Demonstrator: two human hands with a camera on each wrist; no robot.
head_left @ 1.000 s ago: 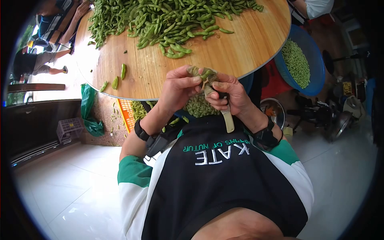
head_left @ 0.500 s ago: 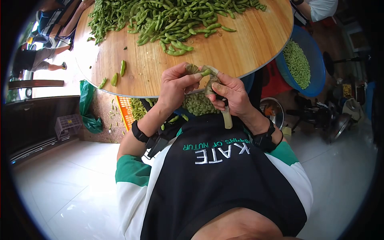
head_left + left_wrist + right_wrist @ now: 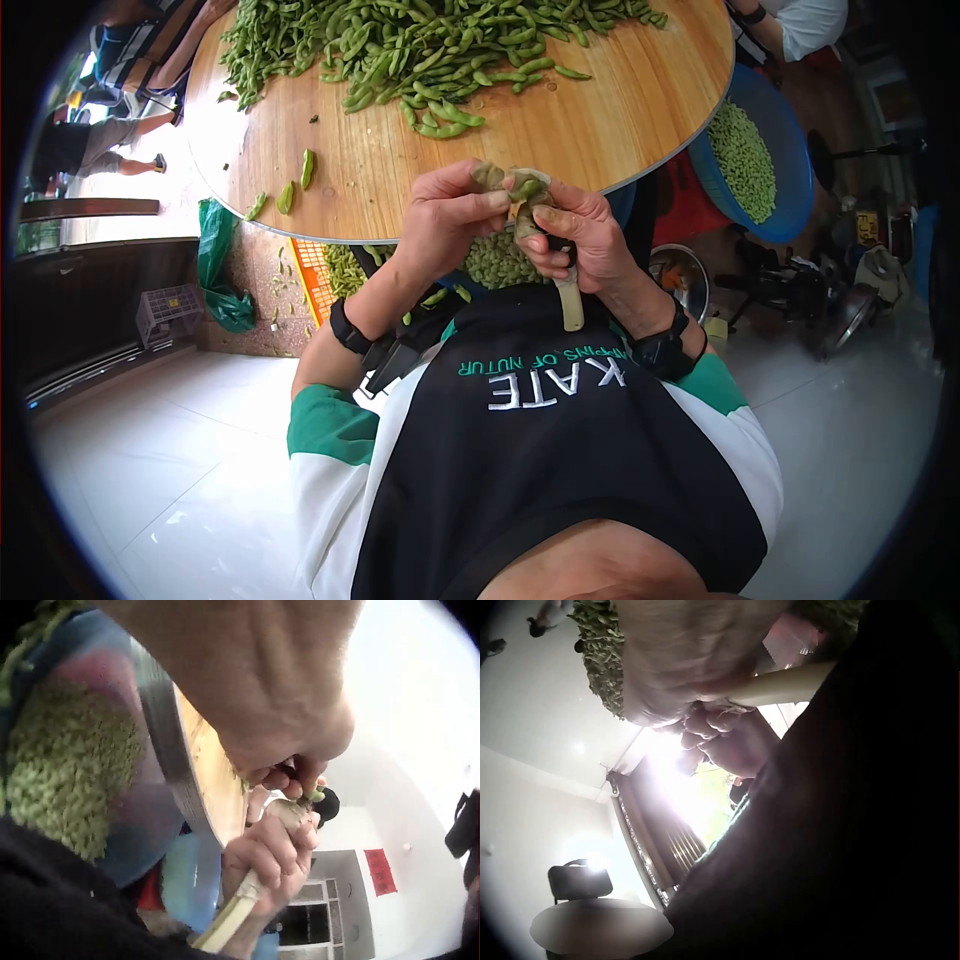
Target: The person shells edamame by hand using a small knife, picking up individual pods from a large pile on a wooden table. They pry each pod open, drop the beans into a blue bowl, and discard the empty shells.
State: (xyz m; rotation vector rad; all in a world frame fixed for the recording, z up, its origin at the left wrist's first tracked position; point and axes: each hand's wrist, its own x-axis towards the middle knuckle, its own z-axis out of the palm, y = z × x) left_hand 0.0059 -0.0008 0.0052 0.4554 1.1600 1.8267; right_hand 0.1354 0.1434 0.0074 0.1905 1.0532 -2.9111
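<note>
In the head view, a green soybean pod (image 3: pixel 528 188) sits between both hands at the table's near edge. My left hand (image 3: pixel 438 215) pinches at the pod with thumb and forefinger. My right hand (image 3: pixel 590 238) grips a tool with a flat cream handle (image 3: pixel 571 306) that points back toward my body; its working end is hidden by the fingers. Worn, pale coverings wrap some fingertips of both hands. The left wrist view shows the pod (image 3: pixel 318 796) at the left fingertips, right above the wrapped right thumb. Beneath the hands lies a container of shelled beans (image 3: pixel 497 262).
A large heap of pods (image 3: pixel 430 60) covers the far part of the round wooden table (image 3: pixel 620 120), with a few loose pods (image 3: pixel 286 198) at left. Right of it stands a blue basin (image 3: pixel 790 150) of shelled beans. An orange basket (image 3: pixel 312 283) holds pods at lower left.
Both hands drew slightly apart half a second ago, the pod at the left fingertips, and are now close together again. The tool stays in the right hand.
</note>
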